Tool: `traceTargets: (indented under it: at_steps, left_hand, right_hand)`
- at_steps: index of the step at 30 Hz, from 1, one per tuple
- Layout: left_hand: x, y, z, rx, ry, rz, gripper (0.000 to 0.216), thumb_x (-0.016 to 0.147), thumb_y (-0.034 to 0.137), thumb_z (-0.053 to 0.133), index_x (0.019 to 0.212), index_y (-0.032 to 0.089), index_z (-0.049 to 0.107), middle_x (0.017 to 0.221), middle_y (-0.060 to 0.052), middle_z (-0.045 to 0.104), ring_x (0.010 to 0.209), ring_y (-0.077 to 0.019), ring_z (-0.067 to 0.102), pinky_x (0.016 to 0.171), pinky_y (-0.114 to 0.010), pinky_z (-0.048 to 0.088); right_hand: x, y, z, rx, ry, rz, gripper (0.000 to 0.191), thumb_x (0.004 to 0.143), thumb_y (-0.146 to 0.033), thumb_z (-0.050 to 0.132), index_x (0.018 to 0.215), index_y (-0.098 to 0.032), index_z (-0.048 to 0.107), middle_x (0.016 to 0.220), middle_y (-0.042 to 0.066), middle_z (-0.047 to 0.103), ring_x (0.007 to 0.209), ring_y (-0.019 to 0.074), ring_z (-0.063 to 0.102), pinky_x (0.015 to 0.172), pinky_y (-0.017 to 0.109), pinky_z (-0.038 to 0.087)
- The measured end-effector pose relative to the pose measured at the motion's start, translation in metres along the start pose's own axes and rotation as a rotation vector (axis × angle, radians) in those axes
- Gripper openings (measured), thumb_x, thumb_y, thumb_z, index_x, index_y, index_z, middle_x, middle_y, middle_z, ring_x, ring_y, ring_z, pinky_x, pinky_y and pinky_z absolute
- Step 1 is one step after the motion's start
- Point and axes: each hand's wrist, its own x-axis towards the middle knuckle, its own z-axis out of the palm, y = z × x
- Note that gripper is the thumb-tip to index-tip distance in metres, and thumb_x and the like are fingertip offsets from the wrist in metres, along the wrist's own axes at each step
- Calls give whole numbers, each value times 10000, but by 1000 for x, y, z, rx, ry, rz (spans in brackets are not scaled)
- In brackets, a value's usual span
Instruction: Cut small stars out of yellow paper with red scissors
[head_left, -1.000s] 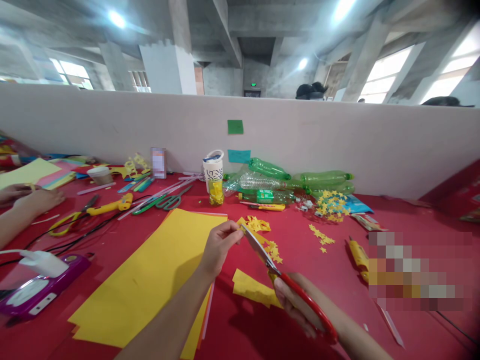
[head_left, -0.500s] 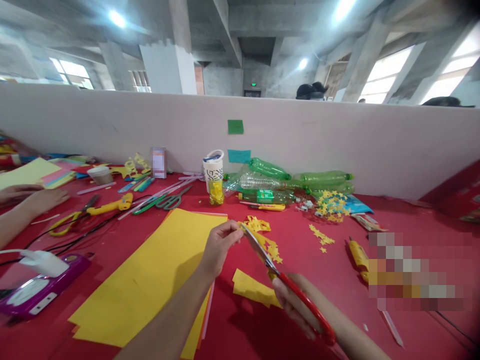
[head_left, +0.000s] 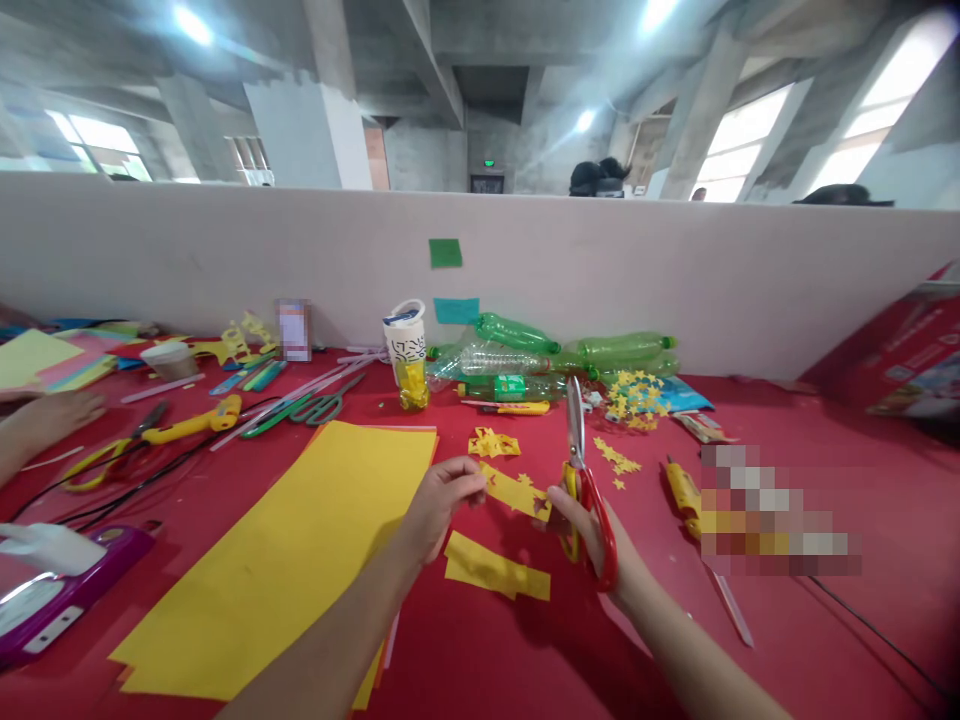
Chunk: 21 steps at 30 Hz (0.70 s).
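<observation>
A red-covered table [head_left: 862, 480] is backed by a low pale partition wall [head_left: 675, 270]. Beyond it, bare concrete columns [head_left: 307, 135] and ceiling beams [head_left: 431, 60] are seen. Daylight is admitted through large windows [head_left: 862, 130], and bright ceiling lamps [head_left: 191, 25] are lit.

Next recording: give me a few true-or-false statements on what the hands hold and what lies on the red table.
1. The right hand holds red-handled scissors with blades pointing up and away. True.
2. The left hand grips a green plastic bottle. False: it pinches a jagged yellow paper strip; the green plastic bottles lie by the wall.
3. A large yellow paper sheet lies left of the hands. True.
4. The scissors' blades are cutting the strip. False: they stand clear of it.
</observation>
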Motion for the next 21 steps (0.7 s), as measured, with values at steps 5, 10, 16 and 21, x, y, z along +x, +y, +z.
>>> traceTargets:
  at_steps: [5, 10, 16, 21]
  left_hand:
    - [2, -5, 11, 229, -44, 7, 149, 725, 212, 578, 590, 154, 552, 554, 30, 512, 571, -100, 440, 592, -222, 350]
    - [7, -5, 12, 422, -69, 18, 144, 740, 254, 547, 625, 167, 551, 597, 28, 505, 602, -114, 448, 606, -231, 354]
    - [19, -17, 15, 967, -190, 158, 197, 787, 251, 454, 639, 175, 559, 742, -19, 522, 720, -159, 507, 697, -280, 392]
    - [23, -26, 28, 1333, -272, 340, 186, 799, 231, 449, 755, 166, 617, 817, -75, 548, 842, -215, 511, 792, -344, 389]
  right_hand:
    - [2, 2, 2, 83, 16, 15, 329, 641, -390, 685, 727, -220, 417, 631, -50, 540, 547, 143, 599, 539, 276, 521]
    - [9, 12, -3, 33, 109, -4, 227, 645, -272, 635, 695, -209, 423, 485, -85, 481, 352, 91, 475, 339, 190, 354]
    - [19, 15, -11, 48, 229, -49, 231, 670, -324, 585, 741, -224, 390, 490, -104, 459, 347, 84, 459, 335, 183, 336]
    - [19, 11, -13, 17, 194, -70, 227, 663, -308, 591, 712, -223, 386, 424, -108, 440, 323, 86, 429, 327, 181, 307]
